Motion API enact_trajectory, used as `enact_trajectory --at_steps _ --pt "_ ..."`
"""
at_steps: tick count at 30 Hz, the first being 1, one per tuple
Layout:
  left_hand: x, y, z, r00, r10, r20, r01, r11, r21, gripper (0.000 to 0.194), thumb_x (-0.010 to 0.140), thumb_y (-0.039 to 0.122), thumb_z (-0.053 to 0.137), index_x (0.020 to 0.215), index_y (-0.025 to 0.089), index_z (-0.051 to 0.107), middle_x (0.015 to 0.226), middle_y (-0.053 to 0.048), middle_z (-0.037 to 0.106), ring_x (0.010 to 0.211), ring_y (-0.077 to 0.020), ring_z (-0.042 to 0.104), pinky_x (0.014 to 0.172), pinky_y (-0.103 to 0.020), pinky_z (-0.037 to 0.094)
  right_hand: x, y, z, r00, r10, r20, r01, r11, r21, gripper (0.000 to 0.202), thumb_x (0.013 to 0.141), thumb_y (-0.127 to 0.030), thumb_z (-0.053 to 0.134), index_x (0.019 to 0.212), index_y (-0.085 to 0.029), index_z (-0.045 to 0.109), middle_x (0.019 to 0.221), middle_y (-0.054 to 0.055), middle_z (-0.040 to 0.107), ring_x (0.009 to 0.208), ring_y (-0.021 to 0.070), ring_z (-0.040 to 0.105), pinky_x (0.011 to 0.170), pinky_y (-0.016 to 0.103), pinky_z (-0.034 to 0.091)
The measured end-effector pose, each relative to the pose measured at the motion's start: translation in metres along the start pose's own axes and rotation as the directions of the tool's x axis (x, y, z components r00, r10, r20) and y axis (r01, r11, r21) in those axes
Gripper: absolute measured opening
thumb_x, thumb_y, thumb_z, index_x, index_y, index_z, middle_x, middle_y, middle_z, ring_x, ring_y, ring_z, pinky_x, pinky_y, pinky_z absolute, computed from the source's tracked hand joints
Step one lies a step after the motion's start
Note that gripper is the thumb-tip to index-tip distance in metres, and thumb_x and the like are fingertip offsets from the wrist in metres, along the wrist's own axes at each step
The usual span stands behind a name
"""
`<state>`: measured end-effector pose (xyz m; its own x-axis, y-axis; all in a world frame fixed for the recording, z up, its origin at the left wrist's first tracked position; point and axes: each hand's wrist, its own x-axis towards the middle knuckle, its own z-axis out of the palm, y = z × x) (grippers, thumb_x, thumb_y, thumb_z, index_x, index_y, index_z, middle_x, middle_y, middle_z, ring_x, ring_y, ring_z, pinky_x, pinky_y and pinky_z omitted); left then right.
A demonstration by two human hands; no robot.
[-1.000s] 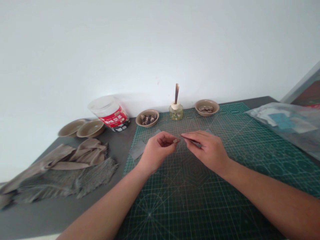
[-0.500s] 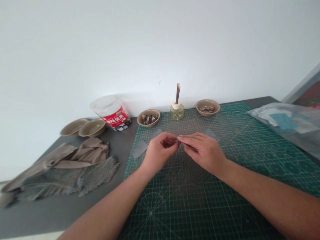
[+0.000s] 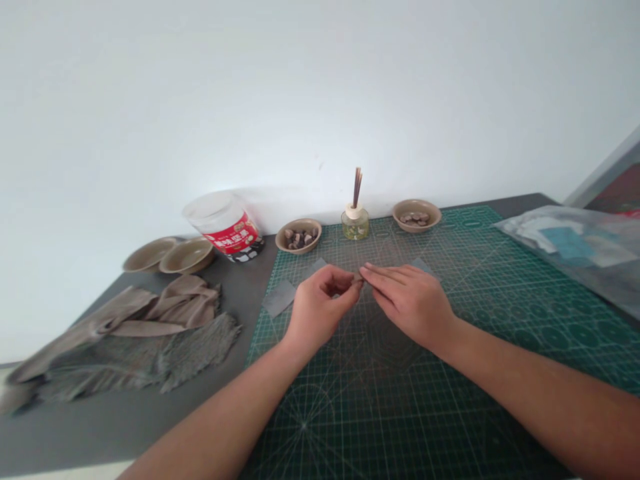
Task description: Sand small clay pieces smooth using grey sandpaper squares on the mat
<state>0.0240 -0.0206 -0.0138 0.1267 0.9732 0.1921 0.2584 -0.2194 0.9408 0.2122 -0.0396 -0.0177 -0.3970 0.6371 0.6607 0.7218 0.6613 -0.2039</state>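
A small brown piece sits pinched between the left hand's thumb and fingers. The right hand's fingertips meet it, closing the gap seen one second ago; whether they grip, I cannot tell. From the piece: ten o'clock, left bowl, brown chunks; twelve, reed bottle; one, right bowl, flattish brown pieces.

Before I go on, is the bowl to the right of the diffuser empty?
No, several small brown pieces lie inside the bowl beside the diffuser.

Rough, frayed grey-green cloth; matt tabletop.
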Motion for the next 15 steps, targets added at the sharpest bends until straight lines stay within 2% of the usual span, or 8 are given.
enact_trajectory --at_steps 4,8,15 --pt "-0.0005 0.0009 0.0002 1.0 0.01 -0.022 -0.01 1.0 -0.004 0.019 0.079 0.032 0.077 0.078 0.016 0.066 0.071 0.0 0.067 0.066 -0.0122 0.061 0.062 -0.023 0.049 -0.0007 -0.0026 -0.0008 0.999 -0.048 0.009 0.048 0.999 -0.025 0.037 0.099 -0.014 0.053 0.134 -0.018 0.064 0.131 0.01 0.069 0.111 0.0251 0.071 0.092 0.041 0.055" --pt "-0.001 -0.0002 0.0004 1.0 0.01 -0.012 -0.011 1.0 -0.003 0.02 0.079 0.032 0.077 0.077 0.017 0.065 0.07 0.0 0.067 0.065 -0.0117 0.06 0.061 -0.023 0.048 -0.0018 -0.0049 -0.0001 0.999 -0.035 0.01 0.036 0.997 -0.07 0.035 0.101 -0.016 0.052 0.132 -0.02 0.066 0.127 0.01 0.071 0.104 0.0254 0.073 0.088 0.041 0.056" --pt "-0.0027 -0.0002 0.0025 1.0 -0.006 -0.019 0.005 0.998 -0.055 0.022 0.079 0.034 0.078 0.078 0.016 0.065 0.072 -0.001 0.069 0.065 -0.0128 0.062 0.06 -0.024 0.049 -0.0013 -0.0057 0.0003 0.998 -0.062 -0.031 0.058 0.992 -0.114 0.033 0.101 -0.016 0.051 0.129 -0.014 0.068 0.126 0.011 0.071 0.095 0.0246 0.075 0.078 0.038 0.059"
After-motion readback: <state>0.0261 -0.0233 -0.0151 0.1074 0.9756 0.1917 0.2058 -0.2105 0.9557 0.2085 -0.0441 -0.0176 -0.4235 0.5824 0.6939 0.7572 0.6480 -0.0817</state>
